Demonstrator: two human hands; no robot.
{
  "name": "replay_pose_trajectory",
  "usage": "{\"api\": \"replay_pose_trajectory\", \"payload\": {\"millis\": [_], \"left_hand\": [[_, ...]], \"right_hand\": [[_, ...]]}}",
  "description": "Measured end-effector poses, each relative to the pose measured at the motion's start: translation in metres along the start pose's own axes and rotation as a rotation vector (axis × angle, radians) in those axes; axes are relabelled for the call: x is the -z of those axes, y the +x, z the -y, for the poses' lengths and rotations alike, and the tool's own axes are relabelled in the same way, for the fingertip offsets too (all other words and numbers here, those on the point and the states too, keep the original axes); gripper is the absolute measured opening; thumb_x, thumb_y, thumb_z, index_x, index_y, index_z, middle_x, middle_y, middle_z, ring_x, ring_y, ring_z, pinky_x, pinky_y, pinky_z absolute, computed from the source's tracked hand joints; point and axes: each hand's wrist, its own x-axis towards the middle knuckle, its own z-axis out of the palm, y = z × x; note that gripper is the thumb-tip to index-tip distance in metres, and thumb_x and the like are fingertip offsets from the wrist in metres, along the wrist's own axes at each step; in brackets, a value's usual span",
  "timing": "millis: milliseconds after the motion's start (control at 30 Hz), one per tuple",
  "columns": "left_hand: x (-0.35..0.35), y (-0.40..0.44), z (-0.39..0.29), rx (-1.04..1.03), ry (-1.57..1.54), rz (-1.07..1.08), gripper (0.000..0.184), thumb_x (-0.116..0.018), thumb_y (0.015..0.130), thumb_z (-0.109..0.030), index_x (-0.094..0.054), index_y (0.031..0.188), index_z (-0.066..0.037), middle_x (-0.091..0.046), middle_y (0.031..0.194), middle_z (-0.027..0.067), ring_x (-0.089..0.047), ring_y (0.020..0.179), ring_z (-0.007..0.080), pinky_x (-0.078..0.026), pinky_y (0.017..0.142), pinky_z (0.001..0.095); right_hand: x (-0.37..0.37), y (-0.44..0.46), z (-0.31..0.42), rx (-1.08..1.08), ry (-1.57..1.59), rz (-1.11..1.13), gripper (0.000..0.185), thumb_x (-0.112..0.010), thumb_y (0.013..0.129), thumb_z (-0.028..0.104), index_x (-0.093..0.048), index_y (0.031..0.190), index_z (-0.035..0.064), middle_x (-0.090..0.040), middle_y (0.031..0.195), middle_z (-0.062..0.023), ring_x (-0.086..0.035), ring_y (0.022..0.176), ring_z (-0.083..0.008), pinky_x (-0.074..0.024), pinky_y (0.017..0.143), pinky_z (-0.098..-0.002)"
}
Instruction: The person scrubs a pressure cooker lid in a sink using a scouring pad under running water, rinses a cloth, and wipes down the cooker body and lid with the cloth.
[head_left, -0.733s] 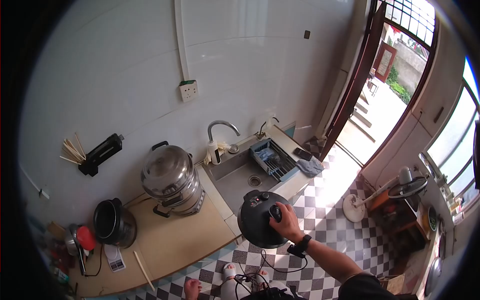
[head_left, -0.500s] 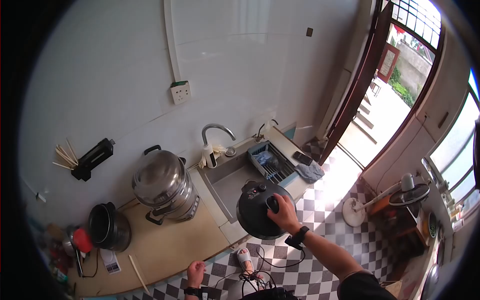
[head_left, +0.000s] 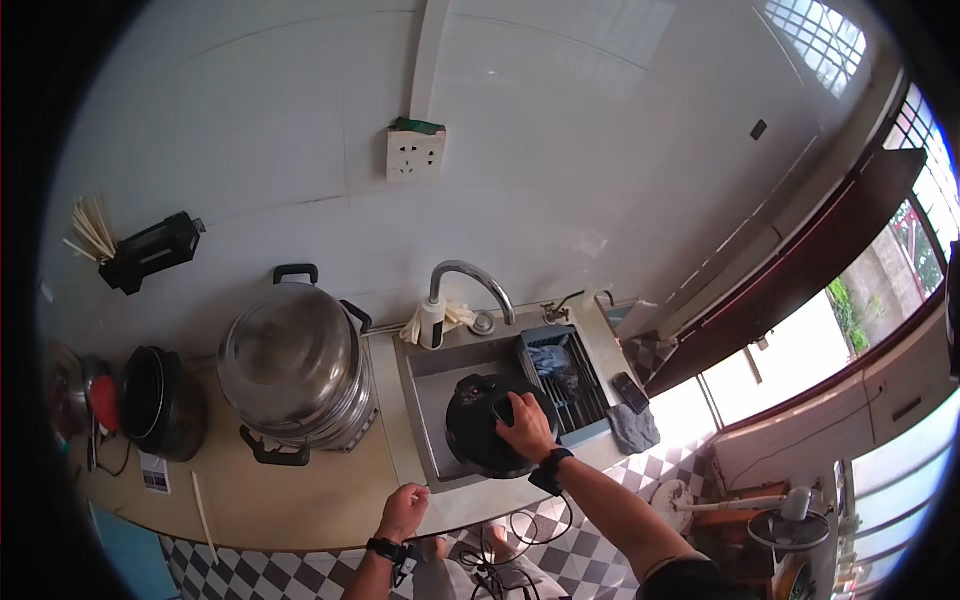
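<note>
By the knob on its top, my right hand (head_left: 526, 428) grips a round black lid (head_left: 478, 440), which looks like a pressure cooker lid. It is over the front part of the steel sink (head_left: 425, 400), hiding some of the basin; whether it touches the sink I cannot tell. My left hand (head_left: 404, 511) is loosely closed by the counter's front edge, left of the lid, with nothing visible in it. The curved faucet (head_left: 470, 270) rises behind the sink. A blue-grey drain basket (head_left: 590, 425) with a bluish cloth stands in the sink's right side.
Left of the sink stands a large steamer pot (head_left: 290, 365) with side handles. Farther left are a black pot (head_left: 165, 405) and a thin stick (head_left: 204, 515). A phone (head_left: 630, 392) and grey cloth (head_left: 634, 430) lie on the right. Cables (head_left: 500, 572) hang before my legs.
My view has turned and shifted toward the sink. The lid in my right hand has moved farther over the basin. My left hand has come forward to the counter edge.
</note>
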Motion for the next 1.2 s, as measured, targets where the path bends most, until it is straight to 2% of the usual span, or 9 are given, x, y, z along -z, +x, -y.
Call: {"api": "replay_pose_trajectory", "payload": {"millis": [367, 533, 767, 900, 967, 1000, 1067, 1100, 1200], "left_hand": [[-0.057, -0.022, -0.001, 0.321, -0.001, -0.219, 0.019, -0.065, 0.099, -0.018, -0.071, 0.108, -0.002, -0.076, 0.100, 0.0111, -0.074, 0.087, 0.0227, -0.060, 0.080, 0.0355], [-0.091, -0.020, 0.006, 0.360, 0.027, -0.198, 0.017, -0.066, 0.097, -0.015, -0.070, 0.108, -0.003, -0.075, 0.103, 0.0116, -0.074, 0.085, 0.0233, -0.061, 0.075, 0.0356], [-0.106, 0.030, -0.024, 0.377, 0.024, -0.143, 0.018, -0.063, 0.099, -0.014, -0.070, 0.111, -0.002, -0.075, 0.104, 0.0109, -0.073, 0.091, 0.0217, -0.059, 0.081, 0.0338], [-0.101, 0.074, -0.042, 0.237, 0.064, -0.116, 0.021, -0.065, 0.098, -0.014, -0.071, 0.114, -0.002, -0.073, 0.105, 0.0154, -0.073, 0.088, 0.0268, -0.060, 0.077, 0.0369], [-0.097, 0.103, -0.063, 0.201, 0.143, -0.083, 0.025, -0.067, 0.095, -0.011, -0.068, 0.118, -0.002, -0.071, 0.114, 0.0171, -0.072, 0.092, 0.0295, -0.060, 0.084, 0.0389], [-0.093, 0.120, -0.072, 0.131, 0.186, -0.067, 0.038, -0.068, 0.093, -0.008, -0.062, 0.130, 0.000, -0.064, 0.132, 0.0192, -0.068, 0.112, 0.0346, -0.055, 0.101, 0.0423], [-0.084, 0.163, -0.095, -0.079, 0.385, -0.084, 0.053, -0.068, 0.092, -0.007, -0.053, 0.141, 0.003, -0.055, 0.147, 0.0203, -0.055, 0.133, 0.0391, -0.045, 0.116, 0.0444], [-0.078, 0.186, -0.107, -0.123, 0.397, -0.064, 0.061, -0.068, 0.091, -0.007, -0.047, 0.147, 0.007, -0.047, 0.156, 0.0215, -0.047, 0.143, 0.0411, -0.040, 0.120, 0.0456], [-0.068, 0.248, -0.136, -0.236, 0.570, -0.103, 0.070, -0.070, 0.088, -0.006, -0.042, 0.151, 0.008, -0.040, 0.161, 0.0229, -0.044, 0.144, 0.0409, -0.039, 0.121, 0.0458]], "right_hand": [[-0.143, 0.075, -0.082, -0.085, 0.015, 0.188, 0.050, -0.082, 0.077, 0.020, -0.058, 0.115, -0.0025, -0.056, 0.118, -0.0236, -0.059, 0.115, -0.0432, -0.0545, 0.096, -0.0487], [-0.180, 0.058, -0.112, -0.092, 0.060, 0.182, 0.056, -0.083, 0.079, 0.020, -0.053, 0.121, -0.0016, -0.055, 0.120, -0.0223, -0.059, 0.116, -0.0423, -0.0550, 0.097, -0.0481], [-0.193, 0.041, -0.111, -0.262, 0.115, 0.307, 0.058, -0.084, 0.080, 0.020, -0.050, 0.123, -0.0014, -0.055, 0.123, -0.0239, -0.060, 0.117, -0.0439, -0.0560, 0.097, -0.0485], [-0.180, 0.051, -0.115, -0.245, 0.153, 0.445, 0.058, -0.083, 0.082, 0.027, -0.053, 0.122, -0.0026, -0.056, 0.123, -0.0278, -0.061, 0.115, -0.0463, -0.0534, 0.100, -0.0501], [-0.165, 0.063, -0.123, -0.250, 0.144, 0.479, 0.056, -0.082, 0.083, 0.029, -0.056, 0.122, -0.0026, -0.058, 0.124, -0.0275, -0.062, 0.115, -0.0459, -0.0531, 0.101, -0.0499], [-0.151, 0.069, -0.129, -0.166, 0.162, 0.443, 0.051, -0.080, 0.084, 0.029, -0.061, 0.120, -0.0019, -0.060, 0.124, -0.0263, -0.063, 0.115, -0.0452, -0.0527, 0.101, -0.0499], [-0.126, 0.076, -0.144, -0.080, 0.236, 0.346, 0.039, -0.076, 0.085, 0.025, -0.071, 0.116, 0.0007, -0.066, 0.124, -0.0220, -0.064, 0.114, -0.0427, -0.0523, 0.100, -0.0484], [-0.110, 0.077, -0.155, -0.090, 0.228, 0.335, 0.039, -0.076, 0.085, 0.025, -0.071, 0.116, 0.0007, -0.066, 0.124, -0.0220, -0.064, 0.114, -0.0427, -0.0523, 0.100, -0.0484], [-0.068, 0.077, -0.195, -0.125, 0.271, 0.244, 0.038, -0.075, 0.084, 0.021, -0.070, 0.116, 0.0002, -0.066, 0.123, -0.0212, -0.063, 0.116, -0.0422, -0.0512, 0.100, -0.0474]]}}
